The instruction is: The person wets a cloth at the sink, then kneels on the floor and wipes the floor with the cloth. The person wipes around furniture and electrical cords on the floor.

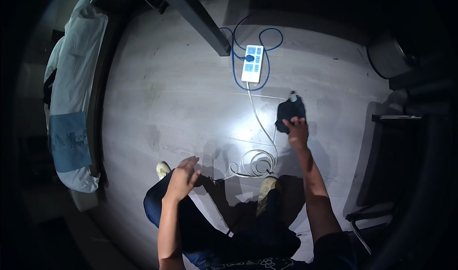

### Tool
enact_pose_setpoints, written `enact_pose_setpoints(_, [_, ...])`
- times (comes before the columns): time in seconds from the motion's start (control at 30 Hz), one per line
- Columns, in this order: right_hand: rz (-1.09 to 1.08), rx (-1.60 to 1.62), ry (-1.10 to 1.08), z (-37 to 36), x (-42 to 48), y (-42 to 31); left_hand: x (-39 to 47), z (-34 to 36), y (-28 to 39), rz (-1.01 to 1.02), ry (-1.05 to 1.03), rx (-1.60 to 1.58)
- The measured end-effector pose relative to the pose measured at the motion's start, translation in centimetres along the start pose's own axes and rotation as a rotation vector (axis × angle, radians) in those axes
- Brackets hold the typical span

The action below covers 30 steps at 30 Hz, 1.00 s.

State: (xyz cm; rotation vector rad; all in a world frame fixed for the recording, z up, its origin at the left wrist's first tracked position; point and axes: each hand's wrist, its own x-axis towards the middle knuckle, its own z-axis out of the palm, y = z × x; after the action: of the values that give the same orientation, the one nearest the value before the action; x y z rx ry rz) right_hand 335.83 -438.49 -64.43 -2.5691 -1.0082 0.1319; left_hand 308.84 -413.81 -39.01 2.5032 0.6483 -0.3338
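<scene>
My right hand [297, 132] grips the near edge of a dark cloth-like item [290, 109] that has a small pale tab at its far end; whether it touches the floor I cannot tell. My left hand [183, 177] is above my left knee, fingers apart, holding nothing. Beyond both hands a white power strip [244, 77] with blue sockets lies on the floor, a blue plug [249, 58] in one of them. A blue cord [269, 69] loops around the strip. The strip's white cord [259, 121] runs towards me into a loose coil [257, 162] beside my right shoe.
A dark metal leg [211, 30] stands left of the power strip. White bedding with a blue patch [71, 141] hangs along the left side. At the right are a round container [388, 57] and a dark chair [386, 162] with metal legs. My shoes [267, 189] rest on the floor.
</scene>
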Motion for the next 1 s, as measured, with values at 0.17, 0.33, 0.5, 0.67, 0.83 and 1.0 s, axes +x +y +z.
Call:
enact_pose_setpoints(0.17, [-0.086,-0.032,0.103,0.8,-3.6,1.0,-1.8,-1.0,0.2,-0.073,0.066,-0.034])
enact_pose_setpoints(0.33, [0.069,-0.065,-0.043,-1.8,-12.4,2.2,-2.2,-1.6,-1.5,-0.106,0.084,-0.036])
enact_pose_setpoints(0.5, [0.378,-0.068,0.044,-1.1,-17.8,2.2,-0.5,-0.5,-5.0,0.090,0.049,-0.102])
enact_pose_setpoints(0.67, [0.656,-0.167,-0.030,-1.8,-14.9,-0.6,0.4,0.7,-9.9,0.171,0.028,-0.184])
enact_pose_setpoints(0.83, [0.575,-0.233,-0.347,-1.7,-13.6,-1.4,-0.7,1.5,-15.7,0.212,-0.071,-0.290])
enact_pose_setpoints(1.0, [0.707,-0.342,-0.601,-0.3,-12.1,-6.0,-1.6,2.0,-13.7,0.252,-0.045,-0.381])
